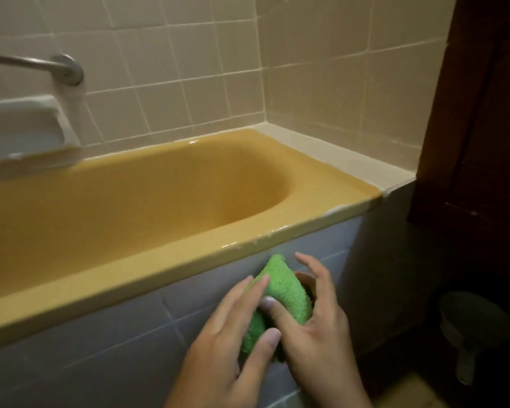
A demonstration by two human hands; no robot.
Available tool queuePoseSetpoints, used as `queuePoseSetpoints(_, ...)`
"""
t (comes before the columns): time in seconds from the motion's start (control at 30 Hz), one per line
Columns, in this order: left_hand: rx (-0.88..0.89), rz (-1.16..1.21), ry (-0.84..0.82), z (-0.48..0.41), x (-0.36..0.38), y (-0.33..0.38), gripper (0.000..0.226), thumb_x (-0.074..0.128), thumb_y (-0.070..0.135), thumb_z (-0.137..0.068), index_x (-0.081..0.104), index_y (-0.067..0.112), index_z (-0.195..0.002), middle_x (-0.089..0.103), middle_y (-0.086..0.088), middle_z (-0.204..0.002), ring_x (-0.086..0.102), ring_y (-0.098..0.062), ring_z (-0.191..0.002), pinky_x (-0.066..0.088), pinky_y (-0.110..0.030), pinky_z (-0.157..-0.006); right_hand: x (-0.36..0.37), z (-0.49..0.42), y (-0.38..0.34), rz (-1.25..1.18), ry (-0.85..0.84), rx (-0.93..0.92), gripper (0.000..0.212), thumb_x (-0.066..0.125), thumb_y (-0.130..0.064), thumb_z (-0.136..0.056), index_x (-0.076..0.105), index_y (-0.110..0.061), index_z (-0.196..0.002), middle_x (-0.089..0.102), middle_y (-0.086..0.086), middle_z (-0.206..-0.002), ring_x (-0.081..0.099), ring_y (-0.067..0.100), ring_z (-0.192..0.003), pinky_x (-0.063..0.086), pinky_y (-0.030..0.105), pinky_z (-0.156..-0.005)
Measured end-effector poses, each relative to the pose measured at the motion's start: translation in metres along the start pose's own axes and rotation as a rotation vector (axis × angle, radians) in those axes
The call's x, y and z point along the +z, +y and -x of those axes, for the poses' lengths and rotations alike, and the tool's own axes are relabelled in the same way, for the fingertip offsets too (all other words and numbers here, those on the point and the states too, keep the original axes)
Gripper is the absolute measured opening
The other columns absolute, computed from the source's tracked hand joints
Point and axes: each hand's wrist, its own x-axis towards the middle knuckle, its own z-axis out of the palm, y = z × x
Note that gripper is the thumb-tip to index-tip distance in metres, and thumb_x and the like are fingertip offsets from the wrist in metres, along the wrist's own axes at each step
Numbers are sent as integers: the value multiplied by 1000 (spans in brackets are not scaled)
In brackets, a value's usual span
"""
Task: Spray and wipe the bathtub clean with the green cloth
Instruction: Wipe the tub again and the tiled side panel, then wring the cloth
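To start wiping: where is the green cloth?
Head view, lower centre: the green cloth is held between left hand and right hand, just below the bathtub rim.

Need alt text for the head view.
A left hand and right hand hold a bunched green cloth in front of the grey-tiled side of a yellow bathtub, below its rim. A grab bar and soap dish sit on the tiled wall behind.

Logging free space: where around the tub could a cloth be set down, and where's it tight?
Front rim, between basin and blue tiles, is bare; so is the white ledge between tub end and wall. Crowded only below the rim, where left hand and right hand hold the green cloth.
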Motion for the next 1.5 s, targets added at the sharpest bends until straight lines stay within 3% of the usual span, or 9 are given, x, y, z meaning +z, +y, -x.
queuePoseSetpoints(0.13,-53,-27,-95,31,9,-17,57,54,57,-97,38,55,-151,49,37,-145,52,13,-130,40,-8,-102,-5,39,20,-225,-226,297,88,88,-69,-60,46,-56,-136,78,0,-103,75,16,-87,60,39,-82)
queuePoseSetpoints(0.37,-311,-39,-67,46,-3,-38,28,66,32,-100,60,45,-123,70,25,-105,66,8,-90,46,-10,-76,-10,47,37,-261,-512,377,93,91,-15,-76,42,-61,-140,61,-11,-120,75,26,-101,63,43,-81)
queuePoseSetpoints(0.57,-405,-129,-312,45,-18,-64,13,58,36,-105,69,32,-100,71,20,-92,63,6,-90,46,-19,-80,-13,37,36,-228,-532,437,76,75,-14,-82,44,-44,-146,77,14,-96,76,28,-87,63,33,-74)
queuePoseSetpoints(0.73,-577,81,-411,56,-14,-70,35,52,32,-108,53,27,-72,49,21,-61,42,5,-58,33,-17,-58,-5,30,36,-428,-573,664,52,67,-17,-89,59,-32,-138,78,15,-106,76,32,-92,64,36,-70)
queuePoseSetpoints(0.87,-752,413,-246,66,-9,-72,34,58,51,-100,67,22,-85,60,0,-78,47,-19,-73,37,-33,-67,0,28,47,-913,-497,1031,55,62,-41,-94,65,-9,-138,69,22,-128,68,38,-116,58,51,-96)
queuePoseSetpoints(1.0,-973,753,34,77,-4,-67,19,56,20,-105,69,16,-118,77,-17,-107,74,-26,-88,60,-33,-72,-2,30,49,-1168,-645,872,67,70,-38,-93,52,-9,-150,56,22,-148,52,39,-139,44,58,-113)
queuePoseSetpoints(1.17,-943,628,-5,90,0,-64,22,56,19,-105,69,23,-123,77,-8,-113,73,-27,-108,56,-43,-96,3,46,41,-752,-516,677,73,78,-5,-85,51,-35,-146,71,5,-131,68,27,-123,56,42,-99)
queuePoseSetpoints(1.27,-792,425,84,86,8,-56,28,69,21,-96,66,31,-122,72,-2,-109,70,-11,-100,56,-23,-88,8,54,41,-550,-450,564,69,70,-2,-87,50,-33,-145,75,4,-121,72,23,-113,61,37,-91)
queuePoseSetpoints(1.5,-667,752,4,74,46,-25,41,66,32,-99,56,25,-138,76,2,-123,71,-15,-116,58,-28,-93,5,57,39,-523,-479,560,79,65,-10,-85,37,-38,-154,79,14,-90,74,20,-72,61,28,-62)
